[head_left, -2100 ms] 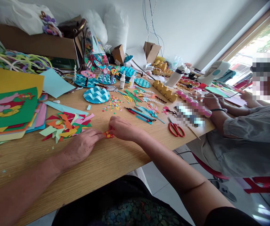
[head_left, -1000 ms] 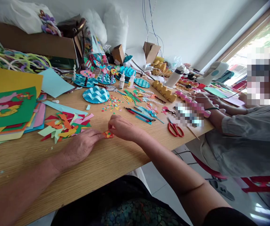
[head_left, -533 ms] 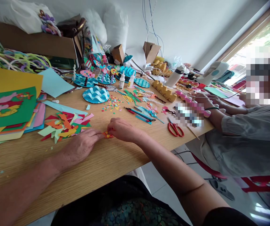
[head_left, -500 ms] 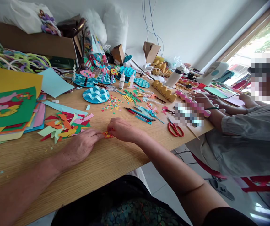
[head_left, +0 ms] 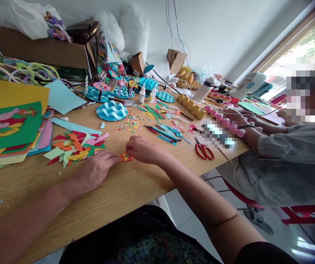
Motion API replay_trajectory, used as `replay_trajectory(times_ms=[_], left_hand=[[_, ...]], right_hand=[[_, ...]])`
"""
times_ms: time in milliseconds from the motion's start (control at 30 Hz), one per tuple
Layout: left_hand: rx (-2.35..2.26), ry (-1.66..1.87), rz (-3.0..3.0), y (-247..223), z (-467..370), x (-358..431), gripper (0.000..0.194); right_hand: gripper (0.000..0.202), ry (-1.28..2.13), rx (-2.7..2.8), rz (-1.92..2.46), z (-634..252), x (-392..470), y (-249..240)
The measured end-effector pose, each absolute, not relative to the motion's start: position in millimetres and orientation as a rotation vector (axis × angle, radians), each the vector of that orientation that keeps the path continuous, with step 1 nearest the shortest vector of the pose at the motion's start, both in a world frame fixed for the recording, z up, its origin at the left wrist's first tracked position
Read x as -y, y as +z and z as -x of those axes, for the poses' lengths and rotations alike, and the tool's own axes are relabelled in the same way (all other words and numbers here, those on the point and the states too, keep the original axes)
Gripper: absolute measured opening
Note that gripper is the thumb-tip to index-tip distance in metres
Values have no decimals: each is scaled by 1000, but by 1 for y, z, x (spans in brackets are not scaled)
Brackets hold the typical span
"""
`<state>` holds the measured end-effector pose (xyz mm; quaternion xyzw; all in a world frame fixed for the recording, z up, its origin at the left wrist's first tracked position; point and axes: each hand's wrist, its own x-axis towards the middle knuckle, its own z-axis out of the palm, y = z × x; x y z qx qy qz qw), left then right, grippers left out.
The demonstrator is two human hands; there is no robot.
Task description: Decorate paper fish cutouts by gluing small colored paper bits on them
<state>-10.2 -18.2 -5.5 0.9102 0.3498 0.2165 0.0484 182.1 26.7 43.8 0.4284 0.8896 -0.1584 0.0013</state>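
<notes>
A small orange paper cutout point(head_left: 126, 157) with yellow and red spots lies on the table between my hands, partly covered by fingers. My left hand point(head_left: 95, 169) rests low on the wood, its fingertips holding the cutout's left end. Over the right edge of the cutout, my right hand point(head_left: 146, 150) has its thumb and fingers pinched together; anything between them is hidden. Loose paper dots point(head_left: 131, 122) are scattered beyond my hands. A pile of coloured paper scraps point(head_left: 76, 146) lies next to my left hand.
Red-handled scissors point(head_left: 204, 151) and several pens point(head_left: 163, 134) lie to the right. Glue bottles point(head_left: 142, 94) stand behind a blue wavy disc point(head_left: 111, 110). Coloured sheets point(head_left: 14, 95) are stacked at left. Another person's arm point(head_left: 249, 126) rests on the table at right.
My right hand has lifted slightly and shifted a little right, so more of the orange cutout shows. My left hand stays in place.
</notes>
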Motion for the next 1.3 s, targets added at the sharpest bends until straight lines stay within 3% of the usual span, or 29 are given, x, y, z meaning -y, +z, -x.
replay_trajectory(times_ms=[1300], left_hand=[[-1098, 631, -2783, -5, 9, 19, 43]], right_hand=[[21, -538, -2938, -1380, -192, -28, 46]])
